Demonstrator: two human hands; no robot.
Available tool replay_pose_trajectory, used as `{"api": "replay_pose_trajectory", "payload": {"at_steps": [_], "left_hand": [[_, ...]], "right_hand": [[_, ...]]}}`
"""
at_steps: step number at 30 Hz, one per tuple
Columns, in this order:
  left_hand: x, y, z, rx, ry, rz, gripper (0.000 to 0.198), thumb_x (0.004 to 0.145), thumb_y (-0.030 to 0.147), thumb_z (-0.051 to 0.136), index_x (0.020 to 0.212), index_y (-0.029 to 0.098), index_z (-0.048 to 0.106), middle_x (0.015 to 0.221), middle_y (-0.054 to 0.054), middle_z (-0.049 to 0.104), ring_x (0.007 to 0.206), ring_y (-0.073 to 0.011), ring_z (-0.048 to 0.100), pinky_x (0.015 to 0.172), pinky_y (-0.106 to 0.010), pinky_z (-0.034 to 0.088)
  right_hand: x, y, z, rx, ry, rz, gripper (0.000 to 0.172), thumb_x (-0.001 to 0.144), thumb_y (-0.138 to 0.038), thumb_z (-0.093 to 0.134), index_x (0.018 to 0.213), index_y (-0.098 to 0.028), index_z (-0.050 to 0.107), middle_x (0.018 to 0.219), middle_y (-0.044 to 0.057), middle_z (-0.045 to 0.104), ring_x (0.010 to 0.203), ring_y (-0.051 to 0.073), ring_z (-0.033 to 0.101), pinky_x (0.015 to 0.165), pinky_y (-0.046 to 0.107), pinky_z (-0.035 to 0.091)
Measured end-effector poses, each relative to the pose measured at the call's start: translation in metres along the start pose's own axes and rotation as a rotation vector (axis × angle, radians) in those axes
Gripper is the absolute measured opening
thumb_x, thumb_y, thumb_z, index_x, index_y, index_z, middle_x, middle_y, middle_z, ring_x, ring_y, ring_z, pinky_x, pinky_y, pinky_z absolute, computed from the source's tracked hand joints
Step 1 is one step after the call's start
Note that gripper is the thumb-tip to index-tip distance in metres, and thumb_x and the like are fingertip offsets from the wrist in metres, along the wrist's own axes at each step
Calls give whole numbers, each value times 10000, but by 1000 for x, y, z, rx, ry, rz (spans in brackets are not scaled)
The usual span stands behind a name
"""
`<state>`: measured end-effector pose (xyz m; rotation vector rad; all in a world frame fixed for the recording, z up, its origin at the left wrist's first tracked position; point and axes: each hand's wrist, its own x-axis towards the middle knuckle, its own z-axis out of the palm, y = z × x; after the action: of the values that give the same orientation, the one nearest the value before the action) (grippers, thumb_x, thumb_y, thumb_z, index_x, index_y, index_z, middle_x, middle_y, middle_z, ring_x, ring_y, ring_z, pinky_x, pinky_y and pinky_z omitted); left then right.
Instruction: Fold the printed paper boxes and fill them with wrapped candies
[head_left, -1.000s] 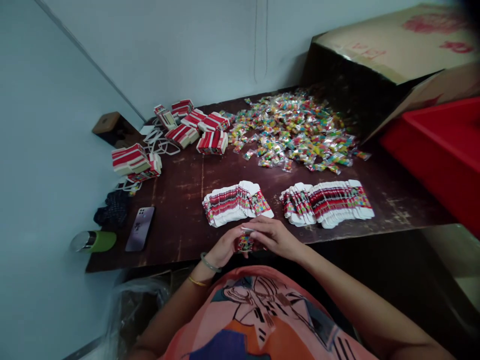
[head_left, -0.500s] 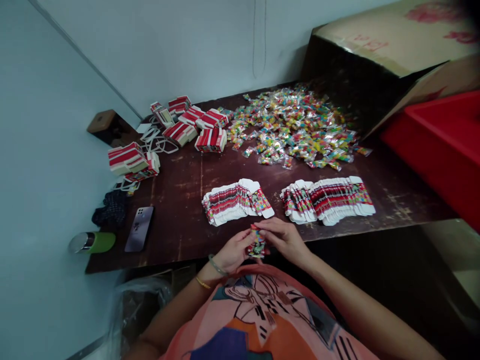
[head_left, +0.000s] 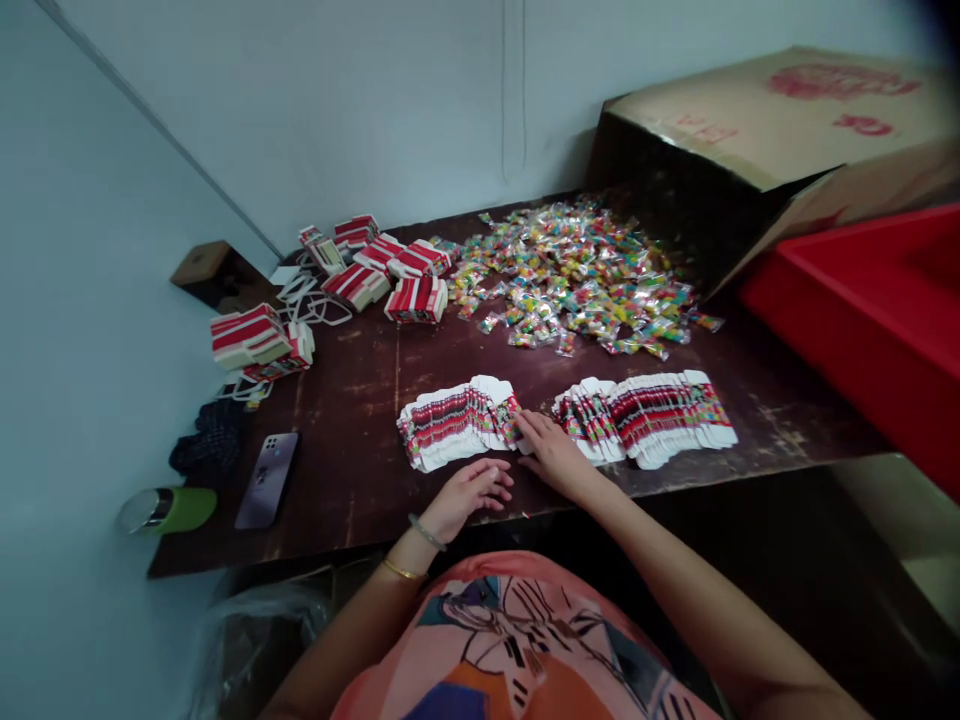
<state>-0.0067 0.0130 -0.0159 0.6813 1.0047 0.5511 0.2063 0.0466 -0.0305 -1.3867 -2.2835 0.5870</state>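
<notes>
Near the front edge of the table, my left hand (head_left: 474, 492) holds nothing, its fingers loosely curled and apart. My right hand (head_left: 556, 455) reaches over the table, with stretched fingertips touching the right end of a fanned row of flat printed cartons (head_left: 454, 422). To the right of that hand lies a second row of flat red-and-white cartons (head_left: 660, 415). Beyond both rows spreads a heap of small clear-wrapped colourful candies (head_left: 577, 275).
Bundled red-and-white cartons (head_left: 416, 300) lie at the back left near white straps (head_left: 311, 303). A phone (head_left: 268, 480), a green bottle (head_left: 184, 508) and a dark cloth (head_left: 206, 440) are at the left. A cardboard box (head_left: 750, 130) and a red bin (head_left: 847, 300) stand right.
The small printed carton that was between my hands is out of them and out of sight. My right hand has moved forward to the left carton row; my left hand has loosened.
</notes>
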Motion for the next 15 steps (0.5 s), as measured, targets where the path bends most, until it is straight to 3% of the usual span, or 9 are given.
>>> {"api": "replay_pose_trajectory", "payload": {"at_steps": [2, 5, 8, 10, 13, 15], "left_hand": [[-5, 2, -2, 0, 15, 6, 374, 806, 403, 643, 1070, 139, 621, 958, -93, 647, 808, -165, 623, 697, -269, 455], [-11, 5, -5, -73, -7, 52, 423, 828, 436, 613, 1118, 129, 622, 1032, -131, 660, 902, -201, 623, 805, -320, 454], [-10, 5, -1, -268, -83, 102, 484, 818, 468, 609, 1164, 130, 614, 1111, -149, 653, 997, -235, 601, 896, -367, 427], [-6, 2, 5, -344, -45, 138, 454, 770, 403, 668, 1131, 130, 633, 1070, -122, 669, 967, -223, 598, 867, -335, 428], [-1, -4, 15, -231, 98, 125, 378, 678, 290, 729, 1007, 112, 672, 876, -59, 691, 801, -177, 584, 737, -282, 426], [-1, -9, 21, -62, 102, 53, 299, 624, 251, 748, 874, 103, 678, 735, -23, 667, 671, -144, 547, 655, -270, 407]], "right_hand": [[15, 4, 10, -79, -6, -28, 347, 870, -132, 534, 1209, -167, 597, 1239, 142, 602, 1115, 273, 548, 945, 453, 481], [7, -2, 4, -69, 36, -86, 275, 923, -140, 452, 1110, -181, 650, 1084, 113, 675, 918, 226, 602, 805, 367, 535], [-16, -31, -2, 15, 103, -240, 267, 937, -176, 454, 1127, -186, 641, 1030, 109, 685, 874, 203, 605, 768, 333, 529], [-29, -53, -1, 104, 133, -330, 240, 925, -193, 491, 1105, -195, 650, 1011, 101, 688, 924, 209, 606, 808, 346, 518], [-34, -67, 3, 194, 190, -256, 267, 903, -196, 525, 1148, -218, 629, 1107, 106, 661, 1022, 236, 574, 865, 392, 503], [-31, -63, 1, 221, 200, -143, 294, 888, -196, 535, 1167, -238, 615, 1210, 114, 612, 1080, 262, 536, 907, 442, 481]]}}
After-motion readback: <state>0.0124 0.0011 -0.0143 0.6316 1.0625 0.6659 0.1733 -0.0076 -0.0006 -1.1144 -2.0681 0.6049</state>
